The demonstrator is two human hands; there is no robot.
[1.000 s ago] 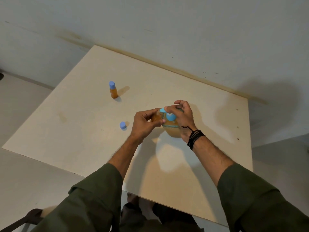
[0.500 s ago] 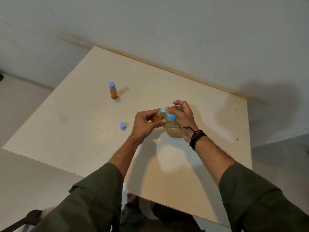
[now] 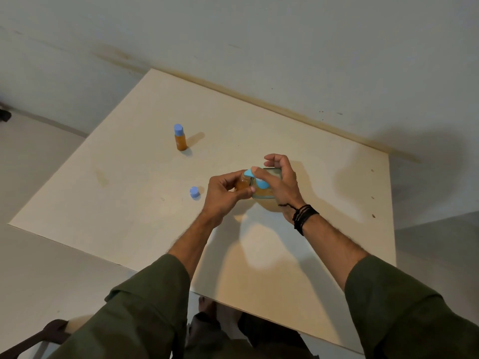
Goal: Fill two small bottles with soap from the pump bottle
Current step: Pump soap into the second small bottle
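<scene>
The pump bottle [image 3: 267, 195] with amber soap stands mid-table, its light blue pump head [image 3: 255, 177] pointing left. My right hand [image 3: 281, 185] rests on the pump head with the thumb on its spout, fingers curled over the bottle's far side. My left hand [image 3: 223, 195] grips a small uncapped bottle [image 3: 242, 183] of amber soap, held up under the spout. A second small bottle [image 3: 180, 138] with a blue cap stands upright at the far left. A loose blue cap [image 3: 194, 192] lies on the table left of my left hand.
The pale wooden table [image 3: 129, 198] sits against a grey wall at the back. Its left and near edges drop to a light floor. A dark chair part [image 3: 33, 340] shows at the bottom left, and my feet show beneath the near edge.
Both hands have stayed at the pump bottle. The right hand has shifted slightly on the pump head; the small bottle remains under the spout.
</scene>
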